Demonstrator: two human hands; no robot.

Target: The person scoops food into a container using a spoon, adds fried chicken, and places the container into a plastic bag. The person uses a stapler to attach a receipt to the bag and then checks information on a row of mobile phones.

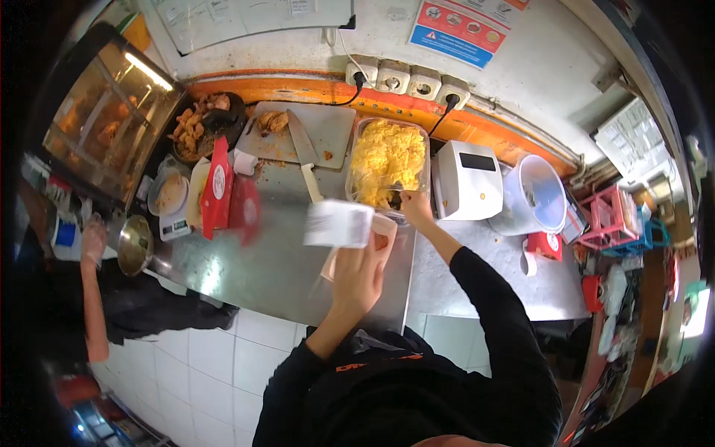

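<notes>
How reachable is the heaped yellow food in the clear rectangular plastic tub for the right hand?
Probably yes: the right hand is at the near edge of the clear rectangular plastic tub, and no lid shows over the heaped yellow food.

A pale tan paper box gapes open toward the front edge of the steel counter, a blurred white panel with grey print at its upper left. Near the counter's back edge sits a clear rectangular container, lidless, heaped with crumbly yellow food, lower at its front end.
</notes>
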